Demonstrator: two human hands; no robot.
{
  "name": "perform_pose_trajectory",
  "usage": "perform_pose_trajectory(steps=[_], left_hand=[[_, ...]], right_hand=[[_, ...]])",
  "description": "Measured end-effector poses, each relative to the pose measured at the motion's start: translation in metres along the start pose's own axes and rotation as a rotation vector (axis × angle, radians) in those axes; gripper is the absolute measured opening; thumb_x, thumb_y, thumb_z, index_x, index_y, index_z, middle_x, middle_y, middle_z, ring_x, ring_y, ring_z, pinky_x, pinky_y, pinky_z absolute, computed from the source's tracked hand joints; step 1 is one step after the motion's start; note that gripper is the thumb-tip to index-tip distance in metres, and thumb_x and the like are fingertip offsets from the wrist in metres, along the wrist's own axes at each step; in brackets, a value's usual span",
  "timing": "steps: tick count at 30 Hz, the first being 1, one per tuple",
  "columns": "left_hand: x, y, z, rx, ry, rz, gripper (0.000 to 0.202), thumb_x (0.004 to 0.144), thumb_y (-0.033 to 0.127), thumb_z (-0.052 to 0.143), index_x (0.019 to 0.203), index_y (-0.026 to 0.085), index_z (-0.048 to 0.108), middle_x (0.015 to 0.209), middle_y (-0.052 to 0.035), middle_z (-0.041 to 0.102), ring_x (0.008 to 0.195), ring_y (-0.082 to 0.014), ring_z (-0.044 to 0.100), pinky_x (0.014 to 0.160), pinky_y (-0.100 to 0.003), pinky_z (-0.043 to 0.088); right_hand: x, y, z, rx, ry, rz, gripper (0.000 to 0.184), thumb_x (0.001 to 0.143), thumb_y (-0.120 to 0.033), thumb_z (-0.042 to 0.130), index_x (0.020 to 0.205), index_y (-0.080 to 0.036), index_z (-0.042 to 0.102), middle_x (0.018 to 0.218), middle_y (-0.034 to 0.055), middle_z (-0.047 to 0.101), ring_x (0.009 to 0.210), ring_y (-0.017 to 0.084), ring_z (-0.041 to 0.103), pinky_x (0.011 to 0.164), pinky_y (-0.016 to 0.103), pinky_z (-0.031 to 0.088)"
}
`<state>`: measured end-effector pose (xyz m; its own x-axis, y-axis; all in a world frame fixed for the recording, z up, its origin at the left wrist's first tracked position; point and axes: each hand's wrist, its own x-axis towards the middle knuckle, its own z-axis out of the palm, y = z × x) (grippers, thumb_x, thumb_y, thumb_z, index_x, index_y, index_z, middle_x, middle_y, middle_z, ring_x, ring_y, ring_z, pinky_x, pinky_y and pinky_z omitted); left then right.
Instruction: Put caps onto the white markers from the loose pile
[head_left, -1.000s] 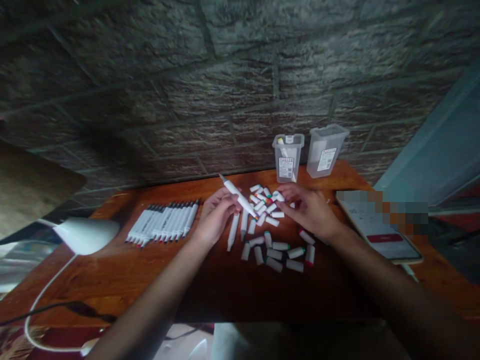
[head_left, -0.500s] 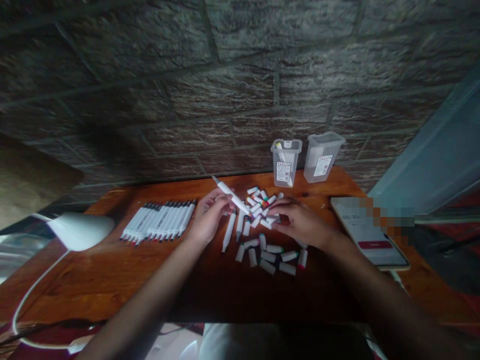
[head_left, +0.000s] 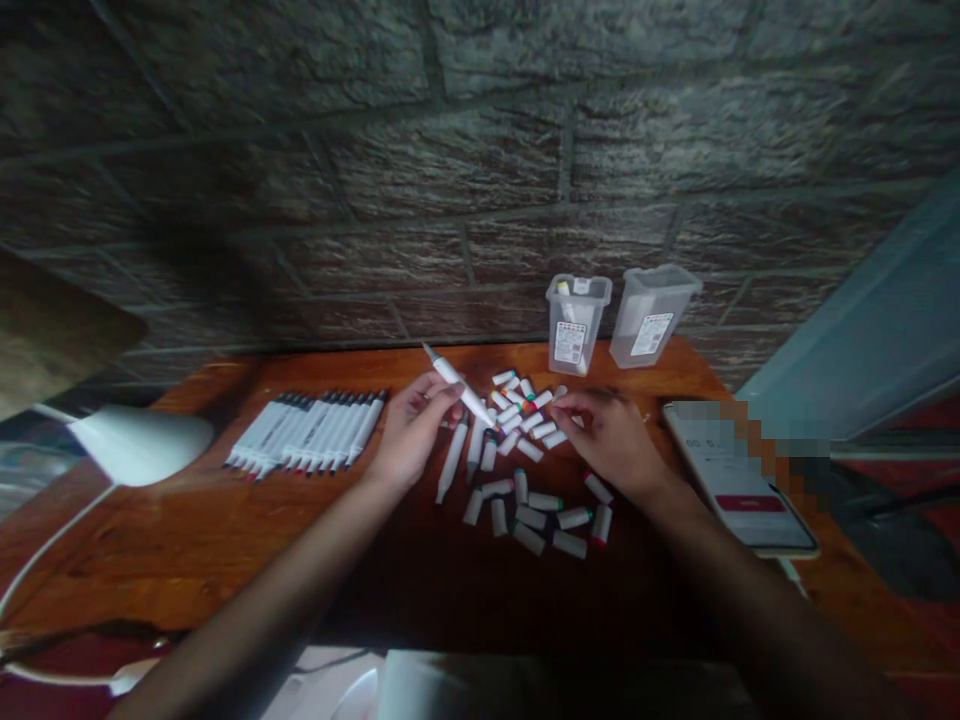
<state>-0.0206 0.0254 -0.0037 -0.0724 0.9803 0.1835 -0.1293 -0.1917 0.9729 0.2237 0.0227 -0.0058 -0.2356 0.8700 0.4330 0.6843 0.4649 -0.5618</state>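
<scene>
Okay so take the pile of caps [head_left: 511, 412] as the middle of the dial, wall side at 12. Left hand [head_left: 416, 430] is sitting at 9 o'clock with thumb and fingers closed in a pinch around a white marker [head_left: 459, 387]. It's tilted, tapered grey end up toward about 11, the other end down at about 5, right by the pile's left edge. Can't tell if that low end actually touches any caps.

Right hand [head_left: 611, 435] is over at 3 o'clock, fingers curled, thumb and index tips close together. They're right at a single cap [head_left: 559, 392] on the pile's 2 o'clock edge, but I honestly can't tell if it's pinched or just beside them.

Pose-wise, the left forearm [head_left: 300, 575] comes in from 7, the right forearm [head_left: 739, 570] from about 5, so they angle in toward each other with both hands low over the desk [head_left: 150, 550].

Two loose markers [head_left: 452, 462] lie at 8, a row of markers [head_left: 307, 430] further out at 9, and more scattered caps [head_left: 544, 501] at 6. Clear tubs [head_left: 570, 345] stand around 1 and 2.
</scene>
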Motion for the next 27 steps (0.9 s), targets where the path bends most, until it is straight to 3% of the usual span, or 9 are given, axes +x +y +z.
perform_pose_trajectory(steps=[4, 7, 12, 16, 18, 21, 24, 27], left_hand=[[-0.001, 0.003, -0.002, -0.014, -0.002, -0.002, 0.018, 0.077, 0.032, 0.073, 0.075, 0.017, 0.063, 0.06, 0.0031, 0.055, 0.056, -0.0089, 0.051, 0.054, -0.019, 0.04], [0.0, 0.003, -0.003, -0.02, -0.01, -0.002, 0.018, 0.078, 0.031, 0.072, 0.075, 0.016, 0.062, 0.06, 0.0029, 0.056, 0.056, -0.0088, 0.05, 0.055, -0.019, 0.039], [0.0, 0.0, -0.003, -0.034, -0.034, -0.008, 0.016, 0.079, 0.029, 0.071, 0.078, 0.016, 0.062, 0.063, 0.0032, 0.056, 0.059, -0.0091, 0.05, 0.056, -0.02, 0.039], [-0.002, 0.0, -0.001, -0.013, -0.058, -0.018, 0.018, 0.08, 0.029, 0.07, 0.073, 0.016, 0.059, 0.06, 0.0038, 0.055, 0.056, -0.0085, 0.047, 0.057, -0.02, 0.038], [-0.003, 0.0, 0.0, -0.001, -0.067, -0.02, 0.019, 0.08, 0.03, 0.069, 0.074, 0.016, 0.058, 0.059, 0.0038, 0.054, 0.056, -0.0086, 0.047, 0.058, -0.021, 0.037], [-0.004, 0.001, 0.0, 0.009, -0.074, -0.016, 0.019, 0.081, 0.03, 0.069, 0.075, 0.016, 0.058, 0.06, 0.0039, 0.054, 0.056, -0.0086, 0.047, 0.057, -0.021, 0.036], [-0.004, 0.002, 0.0, 0.006, -0.082, -0.008, 0.021, 0.081, 0.03, 0.069, 0.073, 0.016, 0.057, 0.059, 0.004, 0.054, 0.056, -0.0087, 0.046, 0.057, -0.021, 0.036], [-0.004, 0.003, 0.0, -0.004, -0.084, -0.005, 0.022, 0.08, 0.031, 0.071, 0.072, 0.016, 0.057, 0.058, 0.0041, 0.053, 0.055, -0.0086, 0.046, 0.056, -0.021, 0.036]], right_hand=[[-0.002, -0.006, 0.006, 0.007, -0.036, -0.041, 0.015, 0.09, -0.022, 0.059, 0.091, -0.022, 0.074, 0.092, 0.0038, 0.077, 0.083, 0.019, 0.07, 0.079, 0.031, 0.053], [-0.002, -0.002, 0.005, -0.014, 0.014, -0.011, 0.015, 0.09, -0.024, 0.059, 0.092, -0.021, 0.073, 0.092, 0.0055, 0.076, 0.087, 0.021, 0.07, 0.084, 0.033, 0.054], [-0.003, 0.019, 0.004, -0.15, 0.12, 0.018, 0.035, 0.084, -0.021, 0.058, 0.117, -0.018, 0.068, 0.124, 0.0143, 0.067, 0.117, 0.031, 0.06, 0.104, 0.048, 0.048], [-0.003, 0.032, 0.011, -0.206, 0.054, -0.046, 0.046, 0.087, -0.022, 0.055, 0.132, -0.016, 0.06, 0.137, 0.0179, 0.059, 0.129, 0.034, 0.053, 0.11, 0.054, 0.042], [-0.001, 0.034, 0.015, -0.183, -0.014, -0.07, 0.039, 0.091, -0.023, 0.052, 0.128, -0.02, 0.064, 0.135, 0.0146, 0.062, 0.127, 0.03, 0.056, 0.109, 0.052, 0.044], [0.002, 0.032, 0.016, -0.113, -0.102, -0.083, 0.026, 0.094, -0.022, 0.051, 0.107, -0.024, 0.074, 0.119, 0.0085, 0.072, 0.114, 0.024, 0.065, 0.103, 0.041, 0.049], [0.004, 0.027, 0.013, -0.045, -0.12, -0.071, 0.019, 0.092, -0.02, 0.057, 0.093, -0.025, 0.076, 0.106, 0.0043, 0.077, 0.099, 0.021, 0.071, 0.094, 0.035, 0.053], [0.003, 0.02, 0.008, -0.021, -0.11, 0.006, 0.014, 0.088, -0.02, 0.063, 0.091, -0.025, 0.076, 0.097, 0.0023, 0.078, 0.086, 0.02, 0.073, 0.081, 0.032, 0.057]])
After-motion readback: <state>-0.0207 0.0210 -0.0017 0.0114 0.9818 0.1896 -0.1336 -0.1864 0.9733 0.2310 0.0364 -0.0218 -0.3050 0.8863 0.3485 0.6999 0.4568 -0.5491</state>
